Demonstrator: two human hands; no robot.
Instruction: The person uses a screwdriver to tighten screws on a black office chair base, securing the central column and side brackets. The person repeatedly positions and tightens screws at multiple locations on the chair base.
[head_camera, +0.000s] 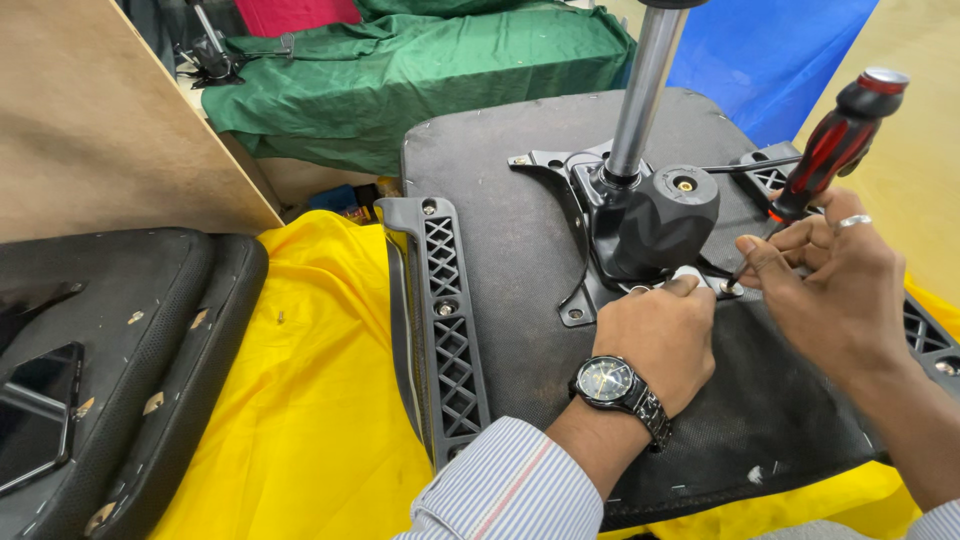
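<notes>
Upturned chair seat (520, 270) fills the middle, lying on a yellow cloth (320, 400), its metal post (645, 90) rising at the far side. Black bracket (445, 320) runs along the seat's left edge. Another dark cushion (110, 370) sits at the near left, green cloth (400, 70) heaped at the far end. On to the hands: right hand (835, 290), ring on, is wrapped around the red-and-black screwdriver (825, 150), tip down on a screw (730, 288) at the mounting plate (600, 290). Left hand (665, 335), watch (610, 383) on the wrist, is curled loosely, fingertips pressing on the plate just beside that screw, holding nothing I can make out.
</notes>
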